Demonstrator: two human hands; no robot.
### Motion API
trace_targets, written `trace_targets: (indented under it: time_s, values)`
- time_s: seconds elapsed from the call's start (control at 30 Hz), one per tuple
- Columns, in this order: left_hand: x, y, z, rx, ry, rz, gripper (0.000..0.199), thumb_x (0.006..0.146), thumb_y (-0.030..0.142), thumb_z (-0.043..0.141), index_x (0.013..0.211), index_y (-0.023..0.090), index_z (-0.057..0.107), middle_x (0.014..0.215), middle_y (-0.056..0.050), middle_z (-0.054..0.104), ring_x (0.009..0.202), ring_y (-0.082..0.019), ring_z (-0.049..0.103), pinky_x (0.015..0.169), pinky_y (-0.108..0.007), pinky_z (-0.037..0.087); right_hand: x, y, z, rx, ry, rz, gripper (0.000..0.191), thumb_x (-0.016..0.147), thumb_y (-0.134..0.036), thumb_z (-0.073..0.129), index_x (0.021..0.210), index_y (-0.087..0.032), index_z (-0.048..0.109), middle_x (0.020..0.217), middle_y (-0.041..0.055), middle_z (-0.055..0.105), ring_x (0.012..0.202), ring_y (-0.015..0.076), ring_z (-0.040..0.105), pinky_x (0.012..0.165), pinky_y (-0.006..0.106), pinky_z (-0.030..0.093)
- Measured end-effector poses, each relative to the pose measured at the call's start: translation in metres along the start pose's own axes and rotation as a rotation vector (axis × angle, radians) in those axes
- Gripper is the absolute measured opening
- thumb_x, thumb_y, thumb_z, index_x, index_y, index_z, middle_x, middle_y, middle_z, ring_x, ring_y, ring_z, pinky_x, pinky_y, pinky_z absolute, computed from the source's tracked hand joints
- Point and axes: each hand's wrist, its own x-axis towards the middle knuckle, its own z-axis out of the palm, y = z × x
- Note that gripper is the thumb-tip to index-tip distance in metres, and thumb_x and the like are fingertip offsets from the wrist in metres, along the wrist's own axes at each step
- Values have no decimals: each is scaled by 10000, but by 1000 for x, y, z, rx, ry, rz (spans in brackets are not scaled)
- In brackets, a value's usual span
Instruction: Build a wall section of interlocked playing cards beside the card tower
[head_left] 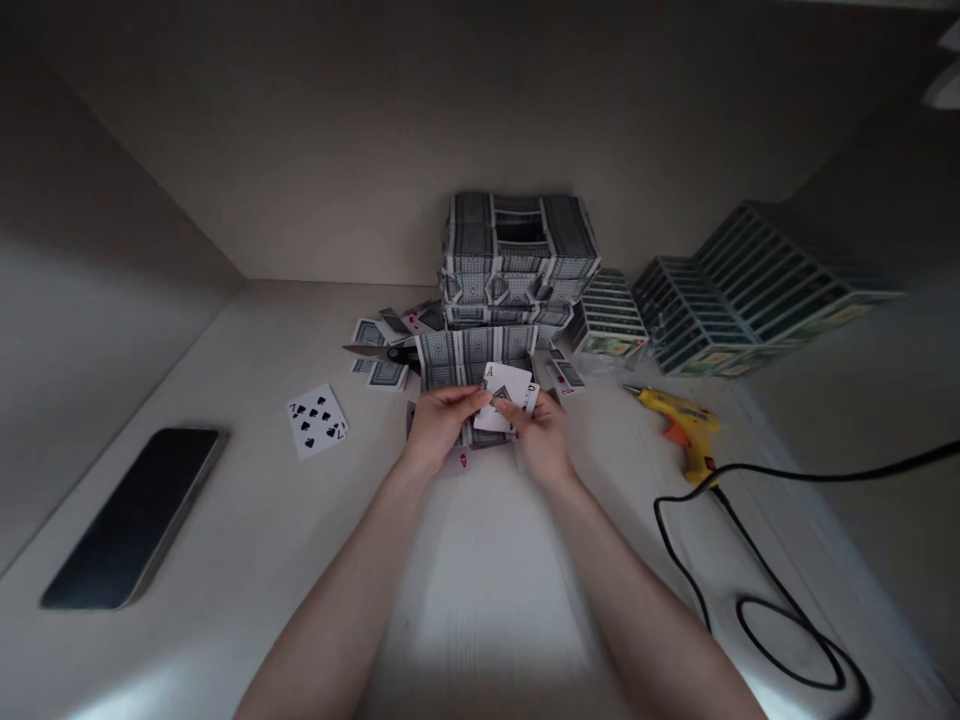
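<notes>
Two or more playing cards are held between my hands at the middle of the view, with an ace of spades (504, 388) face up on top. My left hand (442, 425) pinches their left edge between thumb and fingers. On the other side my right hand (541, 435) grips them, its thumb across the face. Under and behind the hands stands a low piece built of patterned cards (480, 348), partly hidden. Behind it rises a stack of boxes made from cards (517, 270), with a square opening on top.
Scissors (382, 353) lie among loose cards at the left. Further out are a seven of spades (318, 420) and a phone (139, 515). A yellow glue gun (682, 425) with a looping black cord (742, 545) lies right, before green striped boxes (772, 290).
</notes>
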Motion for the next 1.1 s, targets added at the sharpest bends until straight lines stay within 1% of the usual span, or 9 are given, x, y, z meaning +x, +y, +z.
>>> trace_targets:
  time_s: [0.2,0.37,0.57,0.73,0.87,0.97,1.1]
  values:
    - [1,-2,0,-1,10,6,259,501,303,799,711,173,723,680,-20,690,572,-93,577,592,-231,470,0,3,0,-7,-5,0,242,605,-264,697,825,-174,650,772,12,691,632,139,593,620,283,481]
    - [0,-1,2,-8,36,4,268,483,300,806,695,162,719,639,-18,676,546,-93,568,570,-233,464,0,5,0,-46,-8,-11,235,619,-276,693,827,-177,647,782,9,691,634,134,593,623,282,487]
    - [-2,1,5,-23,72,-5,266,468,297,810,669,152,712,632,-21,675,542,-101,571,566,-245,462,0,5,1,-35,3,31,266,593,-289,721,821,-172,648,770,12,693,626,139,597,629,294,496]
    - [-3,2,5,-32,80,-12,256,458,280,812,652,150,708,618,-18,669,531,-99,561,557,-247,459,-1,1,1,6,-22,65,288,569,-291,742,818,-176,655,761,4,693,613,132,597,622,289,494]
    - [-4,3,7,-51,97,-9,245,462,272,806,637,142,694,607,-13,660,526,-96,555,559,-243,453,-1,3,0,-3,-40,63,303,565,-291,745,832,-178,653,756,-4,692,607,130,593,616,285,496]
    - [-5,2,8,4,115,27,236,491,292,790,624,132,678,579,-7,639,503,-90,530,524,-230,425,0,7,-1,-69,-55,41,302,582,-289,731,850,-174,652,775,3,691,631,138,598,627,286,496]
    - [-5,-2,11,149,152,149,230,551,330,756,592,135,641,531,12,594,470,-82,487,476,-212,377,-1,6,1,-121,-74,26,301,604,-282,707,880,-177,647,783,10,689,648,149,607,625,287,502]
